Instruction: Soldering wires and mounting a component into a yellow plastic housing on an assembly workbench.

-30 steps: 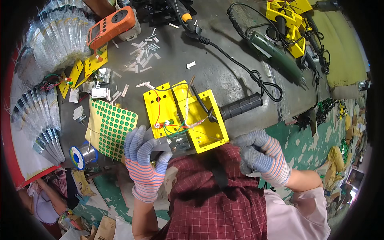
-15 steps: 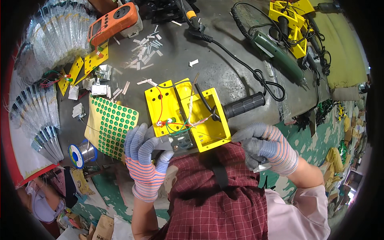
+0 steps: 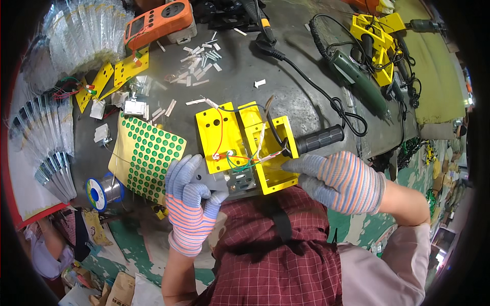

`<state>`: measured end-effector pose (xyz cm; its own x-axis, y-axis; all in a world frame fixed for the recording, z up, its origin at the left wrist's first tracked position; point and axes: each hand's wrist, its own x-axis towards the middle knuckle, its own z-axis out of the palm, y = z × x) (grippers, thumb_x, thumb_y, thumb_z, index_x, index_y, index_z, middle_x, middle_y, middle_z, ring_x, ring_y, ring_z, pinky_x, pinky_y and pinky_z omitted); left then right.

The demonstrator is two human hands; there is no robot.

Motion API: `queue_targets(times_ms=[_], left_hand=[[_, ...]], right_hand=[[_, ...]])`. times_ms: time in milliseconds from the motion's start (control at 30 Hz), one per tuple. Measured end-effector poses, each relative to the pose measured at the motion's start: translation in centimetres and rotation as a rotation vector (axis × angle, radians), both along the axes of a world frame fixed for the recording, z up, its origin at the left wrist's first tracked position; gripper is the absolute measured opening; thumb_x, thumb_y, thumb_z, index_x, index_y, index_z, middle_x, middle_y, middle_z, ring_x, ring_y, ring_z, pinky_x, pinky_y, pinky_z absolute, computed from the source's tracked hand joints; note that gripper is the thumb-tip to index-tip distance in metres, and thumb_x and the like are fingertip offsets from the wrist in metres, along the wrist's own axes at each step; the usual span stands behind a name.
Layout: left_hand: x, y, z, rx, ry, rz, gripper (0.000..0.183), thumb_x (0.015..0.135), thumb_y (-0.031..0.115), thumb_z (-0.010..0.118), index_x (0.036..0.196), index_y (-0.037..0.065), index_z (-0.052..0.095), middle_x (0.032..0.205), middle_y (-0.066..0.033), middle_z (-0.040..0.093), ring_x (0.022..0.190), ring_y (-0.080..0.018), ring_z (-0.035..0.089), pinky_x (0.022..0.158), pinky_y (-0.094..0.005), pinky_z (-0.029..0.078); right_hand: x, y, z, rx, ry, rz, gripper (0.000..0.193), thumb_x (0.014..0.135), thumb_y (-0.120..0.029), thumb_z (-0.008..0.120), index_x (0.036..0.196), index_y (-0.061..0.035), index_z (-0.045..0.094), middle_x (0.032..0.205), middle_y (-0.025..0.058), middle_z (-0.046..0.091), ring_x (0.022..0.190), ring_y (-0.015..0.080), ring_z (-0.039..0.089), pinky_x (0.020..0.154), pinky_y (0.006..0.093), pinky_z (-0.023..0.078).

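Observation:
A yellow metal box [image 3: 261, 184] with an open top sits at the table's near edge, with a black ribbed handle [image 3: 321, 138] on its right side. Beside it lies a yellow plate with holes [image 3: 214, 125], joined to the box by red, green and white wires [image 3: 242, 166]. My left hand [image 3: 191, 206], in a striped knit glove, is closed on a grey metal plate [image 3: 208, 178] left of the box. My gloved right hand [image 3: 347, 181] has its fingertips at the box's right rim, fingers close together. Its palm side is hidden.
A sheet of green round stickers [image 3: 153, 150] and a solder spool [image 3: 104, 193] lie to the left. Behind are loose screws and white strips [image 3: 201, 60] and an orange meter [image 3: 158, 23]. A black cable [image 3: 306, 76] and green power tool [image 3: 360, 84] lie at right.
My right hand has moved left against the box's rim, and the small white piece seen at its fingers is out of sight. The view has shifted slightly; my left hand keeps the grey plate.

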<state>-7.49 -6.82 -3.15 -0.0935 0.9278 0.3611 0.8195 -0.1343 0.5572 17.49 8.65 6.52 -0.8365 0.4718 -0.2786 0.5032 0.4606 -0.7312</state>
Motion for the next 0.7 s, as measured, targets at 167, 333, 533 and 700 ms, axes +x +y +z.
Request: queue_targets(times_ms=[167, 333, 533, 700], left_hand=[[-0.3, 0.2, 0.3, -0.027, -0.014, -0.017, 0.036, 0.078, 0.024, 0.078, 0.085, 0.01, 0.046, 0.127, -0.0184, 0.056, 0.116, -0.0416, 0.053, 0.103, -0.0559, 0.037], [-0.2, 0.0, 0.1, -0.011, -0.035, 0.005, 0.035, 0.077, 0.024, 0.078, 0.084, 0.01, 0.047, 0.127, -0.0184, 0.056, 0.116, -0.0413, 0.053, 0.103, -0.0558, 0.037], [-0.9, 1.3, 0.4, 0.011, 0.009, -0.062, 0.034, 0.074, 0.022, 0.078, 0.083, 0.01, 0.047, 0.128, -0.0181, 0.055, 0.117, -0.0412, 0.053, 0.104, -0.0564, 0.036], [-2.9, 3.3, 0.6, -0.021, 0.065, -0.18, 0.03, 0.073, 0.02, 0.076, 0.079, 0.008, 0.05, 0.128, -0.017, 0.056, 0.121, -0.0405, 0.051, 0.11, -0.058, 0.031]], right_hand=[[-3.1, 0.3, 1.9, 0.067, -0.59, 0.265, 0.037, 0.092, -0.015, 0.054, 0.126, 0.0004, 0.056, 0.085, 0.0238, 0.067, 0.078, 0.0392, 0.067, 0.07, 0.0436, 0.055], [-2.4, 0.8, -0.5, -0.066, -0.156, 0.083, 0.025, 0.089, -0.014, 0.055, 0.108, -0.0002, 0.063, 0.086, 0.0247, 0.067, 0.081, 0.0428, 0.066, 0.072, 0.0464, 0.054], [-2.7, -0.4, -0.3, -0.401, -0.135, -0.313, 0.023, 0.09, -0.012, 0.055, 0.106, 0.0024, 0.063, 0.09, 0.026, 0.066, 0.086, 0.0438, 0.064, 0.075, 0.0452, 0.053], [-4.2, -0.3, 1.9, 0.273, -0.445, 0.187, 0.013, 0.088, -0.013, 0.053, 0.089, -0.0027, 0.061, 0.073, 0.0209, 0.065, 0.07, 0.0379, 0.067, 0.057, 0.0485, 0.052]])
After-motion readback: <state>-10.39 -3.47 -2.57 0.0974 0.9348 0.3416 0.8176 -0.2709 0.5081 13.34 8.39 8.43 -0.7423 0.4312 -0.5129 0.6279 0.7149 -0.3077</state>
